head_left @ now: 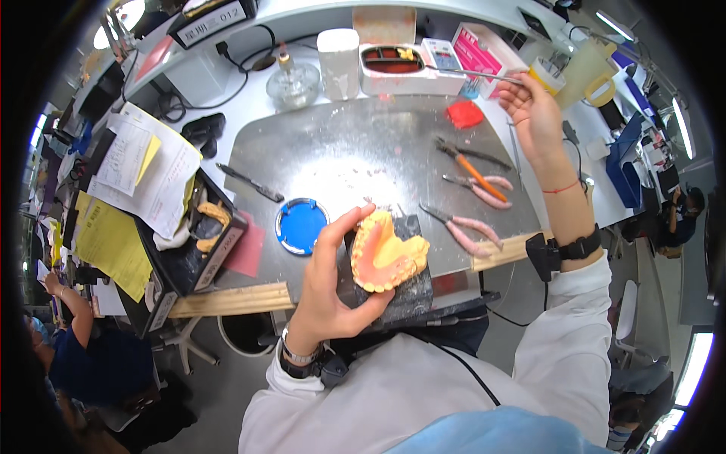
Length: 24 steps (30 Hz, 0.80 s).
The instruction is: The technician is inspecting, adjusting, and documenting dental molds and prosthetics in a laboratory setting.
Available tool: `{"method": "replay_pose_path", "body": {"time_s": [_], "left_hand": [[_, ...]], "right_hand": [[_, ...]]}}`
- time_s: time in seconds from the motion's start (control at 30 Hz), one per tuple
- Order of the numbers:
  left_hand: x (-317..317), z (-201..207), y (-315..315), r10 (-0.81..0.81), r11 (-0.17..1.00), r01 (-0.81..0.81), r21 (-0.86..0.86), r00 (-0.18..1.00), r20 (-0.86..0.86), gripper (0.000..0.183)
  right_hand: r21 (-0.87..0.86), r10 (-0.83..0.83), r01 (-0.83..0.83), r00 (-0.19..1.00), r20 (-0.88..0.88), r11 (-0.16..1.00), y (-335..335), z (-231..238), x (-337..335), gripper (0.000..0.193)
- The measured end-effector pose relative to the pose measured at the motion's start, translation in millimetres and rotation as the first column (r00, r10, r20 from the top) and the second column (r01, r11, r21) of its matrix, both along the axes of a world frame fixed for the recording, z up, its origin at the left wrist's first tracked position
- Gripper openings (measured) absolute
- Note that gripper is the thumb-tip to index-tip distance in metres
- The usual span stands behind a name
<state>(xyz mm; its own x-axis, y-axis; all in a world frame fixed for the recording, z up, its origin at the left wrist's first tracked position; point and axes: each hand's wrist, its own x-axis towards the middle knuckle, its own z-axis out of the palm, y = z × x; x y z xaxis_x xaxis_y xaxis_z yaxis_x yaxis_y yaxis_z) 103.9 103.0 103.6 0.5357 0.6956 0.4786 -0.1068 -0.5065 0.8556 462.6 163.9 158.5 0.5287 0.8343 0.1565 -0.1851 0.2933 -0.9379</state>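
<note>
Left fingers (337, 230) grip a dental cast (401, 248) already bearing a pink layer (370, 258), seemingly unfinished, while right fingers (514, 94) pinch a slim metal instrument (476, 73) near the wax tray (393, 66).

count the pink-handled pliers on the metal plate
2: the farther pair lies at the right of the metal plate, beside an orange handle; the nearer pair points its handles toward the wooden strip. None seems hidden.

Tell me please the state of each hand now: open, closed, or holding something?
Left hand: holding the yellow dental model between thumb and fingers.
Right hand: closed on a thin metal tool.
</note>
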Motion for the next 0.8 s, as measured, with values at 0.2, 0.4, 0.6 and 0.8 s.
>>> {"method": "replay_pose_path", "body": {"time_s": [0.2,0.4,0.6,0.8], "left_hand": [[-2.6,1.8,-2.0,-0.016,1.0,0.017,0.002,1.0,-0.017,0.089],[-4.0,1.6,1.5,0.02,1.0,-0.019,0.021,1.0,-0.024,0.095],[-8.7,3.4,0.3,0.058,0.998,-0.057,0.033,0.998,-0.032,0.092],[-5.2,0.3,-0.1,0.024,1.0,-0.023,0.018,0.998,-0.058,0.088]], "right_hand": [[-0.028,0.006,-0.006,1.0,-0.022,1.0,50.6,-8.2,-5.1,0.019],[0.007,0.017,-0.02,0.933,0.359,1.0,81.9,-15.5,-12.6,0.021],[0.145,0.194,-0.194,0.981,0.018,0.97,88.6,15.7,-39.1,0.02],[0.03,0.359,-0.359,0.933,-0.023,0.933,129.5,4.7,-82.4,0.025]]}}
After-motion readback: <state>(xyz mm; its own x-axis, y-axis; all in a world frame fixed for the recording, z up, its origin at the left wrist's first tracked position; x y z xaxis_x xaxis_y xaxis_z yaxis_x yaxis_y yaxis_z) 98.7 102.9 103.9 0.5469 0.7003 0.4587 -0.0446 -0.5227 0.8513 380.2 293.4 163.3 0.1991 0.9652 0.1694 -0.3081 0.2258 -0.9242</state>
